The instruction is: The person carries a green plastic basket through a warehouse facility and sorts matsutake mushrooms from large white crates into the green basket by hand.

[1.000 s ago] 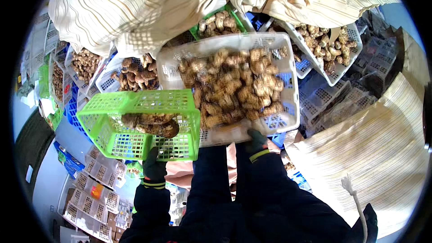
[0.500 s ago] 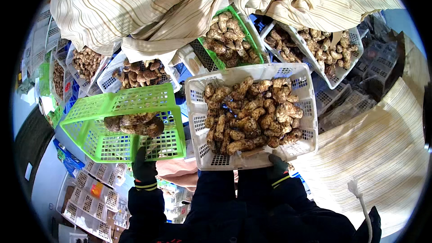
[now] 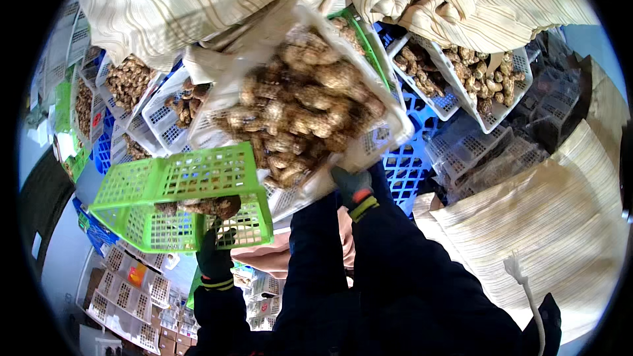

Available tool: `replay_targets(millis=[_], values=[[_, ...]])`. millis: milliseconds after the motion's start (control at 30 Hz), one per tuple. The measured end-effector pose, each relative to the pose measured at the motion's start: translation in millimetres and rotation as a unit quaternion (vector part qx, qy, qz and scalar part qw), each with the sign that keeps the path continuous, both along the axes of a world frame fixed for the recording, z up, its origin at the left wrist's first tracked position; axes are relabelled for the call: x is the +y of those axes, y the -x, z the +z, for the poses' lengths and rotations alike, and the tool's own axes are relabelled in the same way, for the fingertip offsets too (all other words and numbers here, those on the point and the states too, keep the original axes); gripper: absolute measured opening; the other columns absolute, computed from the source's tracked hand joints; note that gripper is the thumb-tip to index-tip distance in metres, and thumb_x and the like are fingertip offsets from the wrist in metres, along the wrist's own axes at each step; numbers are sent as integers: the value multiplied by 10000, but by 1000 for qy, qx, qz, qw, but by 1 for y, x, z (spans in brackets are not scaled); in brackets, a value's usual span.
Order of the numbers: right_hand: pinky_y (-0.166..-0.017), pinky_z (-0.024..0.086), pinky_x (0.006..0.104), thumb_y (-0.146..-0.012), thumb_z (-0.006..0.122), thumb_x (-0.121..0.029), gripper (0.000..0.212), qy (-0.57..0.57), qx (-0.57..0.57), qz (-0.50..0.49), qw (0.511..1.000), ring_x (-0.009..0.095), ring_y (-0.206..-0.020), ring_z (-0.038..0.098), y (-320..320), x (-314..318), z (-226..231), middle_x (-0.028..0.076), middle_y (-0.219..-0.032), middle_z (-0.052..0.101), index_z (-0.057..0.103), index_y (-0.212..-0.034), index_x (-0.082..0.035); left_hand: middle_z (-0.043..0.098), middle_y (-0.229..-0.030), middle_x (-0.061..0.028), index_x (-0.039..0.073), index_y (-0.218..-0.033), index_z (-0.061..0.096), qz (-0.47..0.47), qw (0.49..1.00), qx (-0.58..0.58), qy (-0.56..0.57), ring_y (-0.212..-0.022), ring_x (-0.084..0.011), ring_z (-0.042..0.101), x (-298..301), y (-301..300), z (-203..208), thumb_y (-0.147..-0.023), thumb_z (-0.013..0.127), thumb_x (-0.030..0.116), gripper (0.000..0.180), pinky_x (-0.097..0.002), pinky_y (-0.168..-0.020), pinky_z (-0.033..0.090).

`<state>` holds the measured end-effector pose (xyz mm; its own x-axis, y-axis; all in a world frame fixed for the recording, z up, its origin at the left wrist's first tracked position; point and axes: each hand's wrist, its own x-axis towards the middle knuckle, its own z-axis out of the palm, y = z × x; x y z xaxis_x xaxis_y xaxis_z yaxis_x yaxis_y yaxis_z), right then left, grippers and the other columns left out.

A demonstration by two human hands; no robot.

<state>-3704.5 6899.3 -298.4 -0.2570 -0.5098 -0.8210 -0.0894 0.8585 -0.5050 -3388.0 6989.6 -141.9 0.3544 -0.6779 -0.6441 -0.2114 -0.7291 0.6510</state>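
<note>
My left hand (image 3: 216, 257), in a dark glove, grips the near side of a bright green plastic basket (image 3: 125, 181). The basket is tilted, and a few brown mushrooms (image 3: 211, 206) lie inside. In the middle, my gloved right hand (image 3: 351, 186) holds the near edge of a white plastic basket (image 3: 395, 125), its fingers partly hidden. Thick, soil-flecked mushrooms (image 3: 297, 105) fill the white basket, which is turned at an angle and blurred by motion. Its left corner lies just behind the green basket; whether they touch I cannot tell.
More white baskets of mushrooms stand behind, at left (image 3: 158, 109) and right (image 3: 494, 86). A blue crate (image 3: 405, 158) shows beside the white basket. Striped cloth (image 3: 178, 13) drapes the far side, and pale matting (image 3: 541, 224) lies at right.
The white basket has moved left and away from me and turned, uncovering the blue crate. My right hand has gone left and forward with it. The green basket has sunk slightly and tilted.
</note>
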Motion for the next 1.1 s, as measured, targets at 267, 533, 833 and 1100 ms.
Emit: replay_targets(millis=[267,533,833,1100], values=[[-692,457,392,-643,687,-417,697,-43,-148,-60,986,285,-825,569,-91,-50,-164,194,-949,588,476,-1073,88,432,-1217,-208,10,-1285,299,297,909,290,-29,-1016,-327,512,-19,37,-38,-858,449,138,470,-453,-848,445],[-693,470,351,-775,546,-232,298,12,10,307,951,277,-749,575,10,-61,-179,155,-901,600,543,-1025,-69,493,-1151,-192,-24,-1132,485,331,893,285,-114,-1007,-317,520,8,48,-62,-830,512,170,360,-456,-835,459],[-819,395,483,-752,501,-349,496,216,434,468,739,318,-1022,480,7,-158,-258,134,-1123,510,443,-1207,-158,557,-1026,-191,23,-1193,404,290,925,216,-118,-722,-275,618,-60,56,-80,-820,542,148,416,-322,-560,532],[-680,420,499,-755,496,-326,383,74,293,520,799,301,-869,538,6,-195,-238,127,-953,563,524,-1094,-151,510,-1110,-215,31,-1271,319,245,944,198,-102,-873,-306,586,-81,67,-80,-819,520,121,503,-372,-683,530]])
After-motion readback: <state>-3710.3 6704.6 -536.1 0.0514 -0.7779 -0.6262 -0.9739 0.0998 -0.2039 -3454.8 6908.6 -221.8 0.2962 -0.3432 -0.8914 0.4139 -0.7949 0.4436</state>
